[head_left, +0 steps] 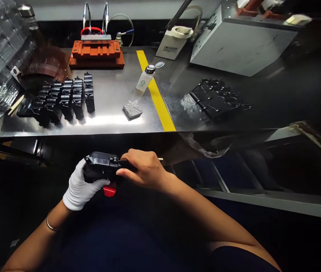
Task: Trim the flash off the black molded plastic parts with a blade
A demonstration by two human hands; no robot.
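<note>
My left hand (79, 189), in a white glove, is closed around a black moulded plastic housing (101, 161) in front of my body, below the bench edge. My bare right hand (146, 168) is closed at the housing's right end, thumb and fingers pinched together. Past its knuckles pokes the pale tip of a thin stick (160, 159); the rest of it is hidden in the hand. A small red piece (109, 190) shows just under the housing; whether it is attached, I cannot tell.
Rows of black housings (66, 99) stand at the bench's left. An orange fixture (96, 53) is behind. A white bottle (145, 80) with its lid up, a grey block (132, 109) and yellow tape (158, 100) lie mid-bench. More black parts (215, 98) and a metal box (239, 45) are right.
</note>
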